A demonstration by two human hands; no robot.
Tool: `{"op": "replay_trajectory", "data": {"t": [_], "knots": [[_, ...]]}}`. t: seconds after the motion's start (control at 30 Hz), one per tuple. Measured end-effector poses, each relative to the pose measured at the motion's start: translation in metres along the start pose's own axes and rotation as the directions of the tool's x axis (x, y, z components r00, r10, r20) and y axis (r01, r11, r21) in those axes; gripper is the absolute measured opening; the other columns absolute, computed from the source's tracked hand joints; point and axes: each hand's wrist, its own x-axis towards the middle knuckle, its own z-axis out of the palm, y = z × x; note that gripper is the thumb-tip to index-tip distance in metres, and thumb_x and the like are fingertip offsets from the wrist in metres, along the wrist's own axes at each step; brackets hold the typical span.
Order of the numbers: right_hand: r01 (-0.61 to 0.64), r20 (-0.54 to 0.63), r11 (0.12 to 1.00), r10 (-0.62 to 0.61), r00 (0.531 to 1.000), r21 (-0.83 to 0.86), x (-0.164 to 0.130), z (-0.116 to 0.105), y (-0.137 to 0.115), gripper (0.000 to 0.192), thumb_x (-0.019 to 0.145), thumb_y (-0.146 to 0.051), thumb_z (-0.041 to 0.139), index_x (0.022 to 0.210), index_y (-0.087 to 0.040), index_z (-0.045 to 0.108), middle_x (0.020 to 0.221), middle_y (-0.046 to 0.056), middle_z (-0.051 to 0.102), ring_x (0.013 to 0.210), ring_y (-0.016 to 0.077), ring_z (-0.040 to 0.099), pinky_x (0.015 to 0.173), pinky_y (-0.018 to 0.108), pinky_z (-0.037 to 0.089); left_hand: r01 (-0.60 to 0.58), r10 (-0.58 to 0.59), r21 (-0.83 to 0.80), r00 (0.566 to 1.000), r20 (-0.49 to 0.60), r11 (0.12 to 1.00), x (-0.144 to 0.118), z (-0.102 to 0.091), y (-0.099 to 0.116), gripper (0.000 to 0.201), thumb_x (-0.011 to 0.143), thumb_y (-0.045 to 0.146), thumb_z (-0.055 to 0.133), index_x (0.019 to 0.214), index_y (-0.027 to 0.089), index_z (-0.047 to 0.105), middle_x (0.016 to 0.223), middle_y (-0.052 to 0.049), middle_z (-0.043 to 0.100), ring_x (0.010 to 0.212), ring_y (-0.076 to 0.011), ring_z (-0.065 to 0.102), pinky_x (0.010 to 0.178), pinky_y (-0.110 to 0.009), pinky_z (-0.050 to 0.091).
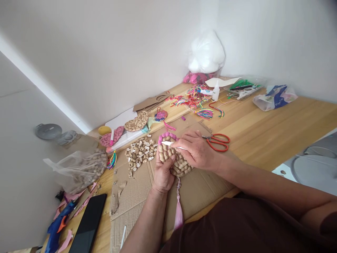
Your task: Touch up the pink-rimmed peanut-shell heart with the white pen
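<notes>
My left hand [162, 173] holds a round piece covered with peanut shells [181, 167] from below, thumb pressed on the shells. Its upper rim is painted pink, and a pink tassel [179, 211] hangs from the bottom. My right hand [196, 149] rests over the piece and grips a thin white stick-like tool [168, 143] whose tip lies on the pink shells. Both hands work above a flat sheet of cardboard [202, 189] on the wooden table [276, 126].
A pile of loose peanut shells [140, 151] lies left of the hands; red scissors [218, 141] lie right. A bag of shells [79, 168], a glue gun [56, 226], a black phone [88, 225], finished shell pieces [137, 121], coloured threads [193, 98] and a glue bottle [216, 92] surround them.
</notes>
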Motion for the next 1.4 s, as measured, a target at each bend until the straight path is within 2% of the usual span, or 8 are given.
{"op": "replay_trajectory", "data": {"t": [0.2,0.4,0.6,0.67,0.8,1.03,1.23,1.4], "knots": [[-0.143,-0.04,0.988,0.141,0.989,-0.051,-0.001,0.004,-0.001,0.018,0.099,-0.031,0.054,0.112,-0.021,0.062,0.105,0.003,0.073,0.095,0.0225,0.058,0.084,0.039,0.027,-0.002,0.002,-0.005,1.0,0.009,1.0,-0.001,0.001,0.0,0.076,0.078,0.012,0.074,0.142,0.043,0.047,0.136,-0.001,0.064,0.118,-0.0206,0.064,0.101,-0.034,0.052],[-0.211,-0.038,0.978,0.21,0.977,0.001,-0.002,0.004,-0.005,0.014,0.099,-0.024,0.053,0.108,-0.022,0.064,0.102,0.001,0.073,0.093,0.0212,0.059,0.082,0.037,0.027,0.015,-0.014,-0.017,0.999,0.044,1.0,-0.002,0.002,0.002,0.081,0.08,0.011,0.072,0.146,0.046,0.04,0.137,-0.001,0.063,0.115,-0.0203,0.065,0.101,-0.036,0.053],[-0.135,-0.002,0.99,0.135,0.991,-0.027,-0.002,0.004,-0.008,0.016,0.098,-0.024,0.053,0.107,-0.024,0.066,0.097,0.002,0.072,0.09,0.0212,0.058,0.082,0.038,0.026,0.017,-0.016,-0.021,0.999,0.044,1.0,-0.001,0.001,0.002,0.081,0.08,0.011,0.072,0.146,0.046,0.04,0.134,0.0,0.065,0.109,-0.0179,0.067,0.096,-0.032,0.054],[-0.119,-0.021,0.992,0.118,0.993,-0.05,-0.002,0.005,-0.009,0.016,0.097,-0.023,0.054,0.107,-0.024,0.067,0.096,0.002,0.072,0.089,0.0212,0.058,0.083,0.039,0.026,0.006,-0.006,-0.014,0.999,0.032,1.0,-0.001,0.0,0.001,0.081,0.08,0.011,0.073,0.146,0.045,0.04,0.133,0.0,0.066,0.109,-0.0174,0.067,0.094,-0.031,0.055],[-0.14,-0.089,0.988,0.134,0.987,-0.066,-0.001,0.006,-0.007,0.014,0.095,-0.024,0.057,0.106,-0.022,0.067,0.093,0.002,0.073,0.088,0.0212,0.057,0.083,0.039,0.027,-0.004,0.004,0.008,1.0,0.027,1.0,0.0,-0.001,0.0,0.082,0.08,0.013,0.073,0.147,0.046,0.039,0.137,-0.001,0.063,0.115,-0.0187,0.065,0.097,-0.031,0.053],[-0.168,-0.065,0.979,0.162,0.985,-0.116,0.0,0.009,-0.015,0.015,0.095,-0.022,0.056,0.104,-0.021,0.068,0.089,0.005,0.072,0.087,0.0224,0.056,0.081,0.039,0.027,-0.024,0.024,-0.009,0.999,0.032,1.0,-0.001,0.003,0.001,0.079,0.081,0.011,0.072,0.146,0.044,0.041,0.136,-0.001,0.063,0.114,-0.0176,0.065,0.093,-0.028,0.055],[-0.085,-0.064,0.992,0.079,0.995,-0.089,-0.002,0.014,-0.021,0.016,0.097,-0.027,0.053,0.099,-0.021,0.068,0.086,0.005,0.069,0.083,0.0218,0.053,0.078,0.039,0.028,-0.009,0.008,0.022,1.0,0.021,1.0,-0.002,0.003,0.001,0.076,0.079,0.014,0.074,0.143,0.042,0.044,0.127,-0.001,0.068,0.097,-0.0175,0.07,0.087,-0.03,0.057],[-0.139,-0.07,0.984,0.132,0.989,-0.108,-0.002,0.011,-0.018,0.015,0.096,-0.024,0.055,0.104,-0.022,0.068,0.087,0.004,0.071,0.088,0.0224,0.057,0.082,0.04,0.027,-0.028,0.028,0.03,1.0,0.01,0.999,-0.001,0.003,0.001,0.075,0.079,0.016,0.075,0.143,0.042,0.045,0.133,-0.002,0.065,0.113,-0.0207,0.066,0.094,-0.032,0.055]]}}
